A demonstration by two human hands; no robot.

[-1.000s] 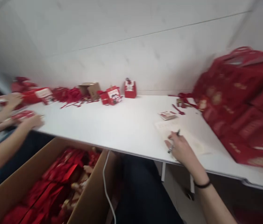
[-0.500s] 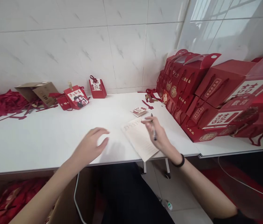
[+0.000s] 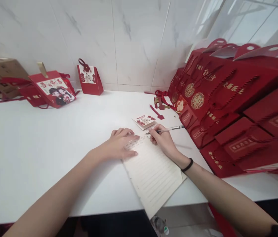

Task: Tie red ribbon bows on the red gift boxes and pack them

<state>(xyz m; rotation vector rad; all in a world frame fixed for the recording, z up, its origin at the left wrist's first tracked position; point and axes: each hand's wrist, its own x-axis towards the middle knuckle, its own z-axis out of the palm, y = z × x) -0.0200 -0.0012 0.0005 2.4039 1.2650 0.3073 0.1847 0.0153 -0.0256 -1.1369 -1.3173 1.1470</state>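
A lined sheet of paper (image 3: 153,177) lies on the white table, its near corner hanging over the front edge. Rows of handwriting fill its top. My left hand (image 3: 122,144) rests on the paper's upper left, fingers spread. In my right hand (image 3: 163,140) a pen (image 3: 172,128) is pinched, its tip at the written lines and its barrel slanting right. Just beyond the paper stands a small folded card (image 3: 144,121) with red print. A dark red knotted ribbon strip (image 3: 157,112) lies behind my right hand.
Stacked red gift bags and boxes (image 3: 203,89) line the right side. A small red box (image 3: 89,80) stands by the tiled wall; another with a couple's picture (image 3: 53,90) sits left of it. A cardboard box (image 3: 4,74) is at far left. A bottle (image 3: 160,224) lies below the table.
My left hand has moved right onto the paper. My right hand has lowered the pen to the written lines. The view has come closer to the table.
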